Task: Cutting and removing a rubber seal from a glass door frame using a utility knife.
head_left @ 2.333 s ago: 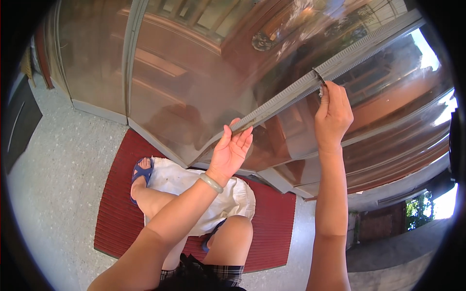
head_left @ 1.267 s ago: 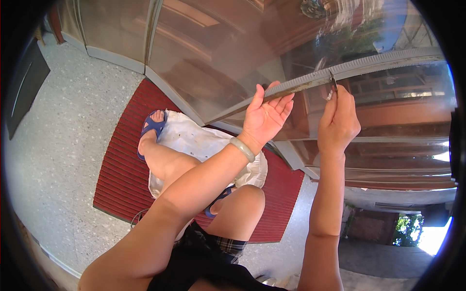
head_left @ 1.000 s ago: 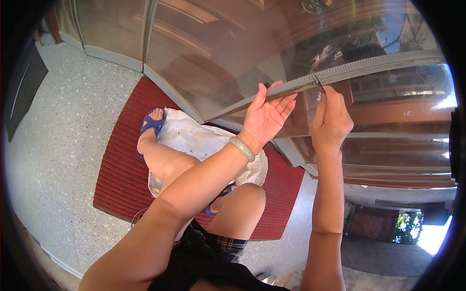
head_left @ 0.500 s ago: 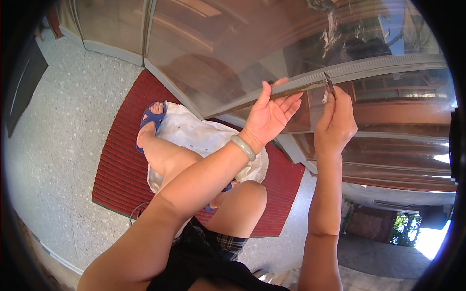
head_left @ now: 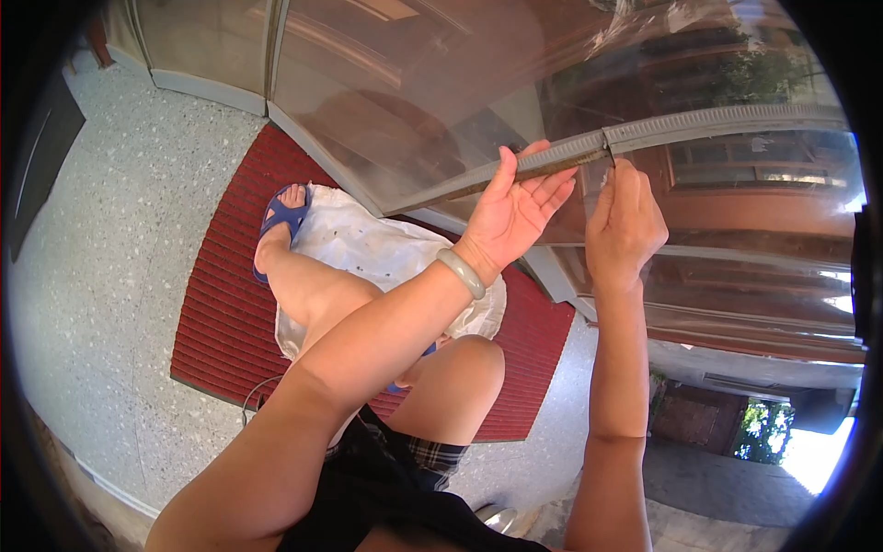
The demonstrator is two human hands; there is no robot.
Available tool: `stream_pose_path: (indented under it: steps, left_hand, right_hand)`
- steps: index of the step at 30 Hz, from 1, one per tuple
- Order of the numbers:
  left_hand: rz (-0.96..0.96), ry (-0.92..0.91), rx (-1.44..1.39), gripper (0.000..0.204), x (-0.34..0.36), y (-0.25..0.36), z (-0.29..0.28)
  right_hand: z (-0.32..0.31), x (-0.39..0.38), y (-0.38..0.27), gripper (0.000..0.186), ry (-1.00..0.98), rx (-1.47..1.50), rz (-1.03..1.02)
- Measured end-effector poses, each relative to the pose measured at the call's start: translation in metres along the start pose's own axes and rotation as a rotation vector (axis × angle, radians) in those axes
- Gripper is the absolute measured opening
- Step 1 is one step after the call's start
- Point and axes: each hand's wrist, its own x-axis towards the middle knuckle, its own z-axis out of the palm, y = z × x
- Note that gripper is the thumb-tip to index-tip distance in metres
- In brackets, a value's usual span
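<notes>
My right hand (head_left: 627,225) is closed round a thin, pointed metal tool (head_left: 609,155). Its tip meets a grey ribbed strip (head_left: 717,125) that runs along the edge of a glazed door panel (head_left: 414,101). Most of the tool is hidden in my fist, so its exact kind is unclear. Left of the tip, a brown, dirty-looking band (head_left: 556,168) shows along the strip's lower side. Just below that band my left hand (head_left: 510,216) is held palm up, fingers spread and holding nothing. A pale bangle (head_left: 462,273) circles the left wrist.
Under my feet lies a red ribbed mat (head_left: 230,304) on a speckled floor (head_left: 110,304). A white cloth with dark specks (head_left: 368,248) is spread on the mat, beside my blue sandal (head_left: 287,215). A dark flat panel (head_left: 46,156) is at the far left.
My right hand has moved slightly left, and the tool's tip has come against the strip, now pointing more upright. My left hand has stayed nearly still. The door's reflections have shifted.
</notes>
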Motion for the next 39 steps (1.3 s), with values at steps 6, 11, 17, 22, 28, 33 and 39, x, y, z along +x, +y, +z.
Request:
stream_pose_path:
  steps: [6, 11, 17, 22, 28, 33, 39]
  left_hand:
    - [0.000, 0.044, -0.012, 0.046, -0.001, 0.000, 0.002]
    - [0.002, 0.005, 0.011, 0.046, 0.000, 0.001, 0.002]
    - [-0.005, -0.006, -0.005, 0.047, 0.002, 0.003, 0.000]
    - [-0.006, -0.005, 0.001, 0.047, 0.003, 0.001, 0.002]
    - [-0.002, 0.000, 0.012, 0.048, 0.001, 0.002, 0.002]
    - [-0.004, 0.000, 0.012, 0.048, 0.001, 0.002, 0.002]
    - [-0.006, -0.006, 0.004, 0.048, 0.002, 0.000, 0.000]
  right_hand:
    - [-0.003, -0.001, 0.005, 0.018, -0.014, 0.047, -0.032]
    - [-0.015, 0.002, 0.003, 0.020, 0.042, 0.121, 0.036]
    - [-0.026, -0.002, -0.004, 0.022, -0.050, 0.250, 0.124]
    - [-0.026, -0.001, -0.005, 0.019, -0.068, 0.079, 0.141]
    - [-0.024, 0.000, 0.000, 0.023, -0.024, -0.062, 0.089]
    - [-0.016, -0.003, -0.004, 0.028, -0.001, -0.108, 0.026]
    - [-0.014, -0.006, -0.009, 0.028, -0.086, -0.069, -0.023]
